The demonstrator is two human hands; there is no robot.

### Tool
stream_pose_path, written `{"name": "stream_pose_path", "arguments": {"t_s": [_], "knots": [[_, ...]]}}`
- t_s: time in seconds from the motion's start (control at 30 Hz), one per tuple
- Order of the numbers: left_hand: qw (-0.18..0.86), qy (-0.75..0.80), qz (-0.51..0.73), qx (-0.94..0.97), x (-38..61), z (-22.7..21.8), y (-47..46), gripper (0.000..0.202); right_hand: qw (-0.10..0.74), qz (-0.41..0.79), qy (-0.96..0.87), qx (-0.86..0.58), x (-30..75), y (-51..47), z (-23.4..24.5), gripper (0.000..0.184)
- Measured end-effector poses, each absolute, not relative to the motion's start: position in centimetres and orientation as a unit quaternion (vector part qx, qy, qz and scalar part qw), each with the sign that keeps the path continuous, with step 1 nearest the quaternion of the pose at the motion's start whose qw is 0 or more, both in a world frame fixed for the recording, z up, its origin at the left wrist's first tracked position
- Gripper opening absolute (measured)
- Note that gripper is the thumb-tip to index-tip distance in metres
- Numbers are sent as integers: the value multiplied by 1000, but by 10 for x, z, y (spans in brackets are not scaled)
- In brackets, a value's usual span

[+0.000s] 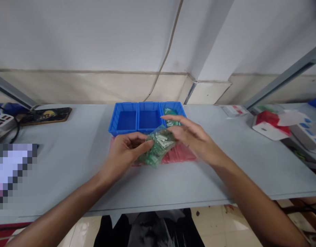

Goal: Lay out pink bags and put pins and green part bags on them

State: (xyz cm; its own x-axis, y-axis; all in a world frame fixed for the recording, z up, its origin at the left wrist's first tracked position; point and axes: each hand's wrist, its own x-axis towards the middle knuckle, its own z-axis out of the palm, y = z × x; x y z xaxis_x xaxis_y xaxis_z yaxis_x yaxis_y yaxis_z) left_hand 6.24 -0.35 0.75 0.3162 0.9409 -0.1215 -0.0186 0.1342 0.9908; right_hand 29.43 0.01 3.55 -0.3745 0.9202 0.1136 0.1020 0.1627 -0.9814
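Observation:
My left hand (pixel 125 147) is closed on a clear plastic bag (pixel 160 144), thumb on top. Small green pieces and white rod-like pieces show through the film. My right hand (pixel 192 137) is at the bag's right edge, its fingers stretched and apart, the index finger reaching over the top. Its lower fingers are partly hidden. Behind the hands stands a blue bin with three compartments (pixel 125 132). Similar bagged green and white pieces (pixel 169 112) lie in the right compartment; the left and middle ones show bare floors. Red plastic packets (pixel 179 153) lie beneath the hands.
On the left are a dark decorated board (pixel 46 116), a white power strip (pixel 3 121) with cables, and a pixelated screen-like area. At right sit a small clear box (pixel 235 110) and a red and white box (pixel 271 127). A wall rises behind the grey table (pixel 78 164).

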Motion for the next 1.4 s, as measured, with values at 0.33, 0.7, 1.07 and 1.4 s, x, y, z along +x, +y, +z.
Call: {"name": "stream_pose_path", "arguments": {"t_s": [0.33, 0.7, 1.07, 1.4], "knots": [[521, 443, 436, 585, 75, 52, 30, 22, 385, 422, -718, -399, 296, 35, 72, 43], [559, 456, 455, 523, 87, 43, 19, 20, 424, 407, -684, -432, 301, 21, 66, 47], [400, 469, 450, 646, 89, -8, -51, 43, 437, 601, -460, -487, 327, -9, 24, 59], [351, 497, 429, 667, 104, -9, -45, 20, 348, 472, -635, -502, 336, -4, 22, 54]]}}
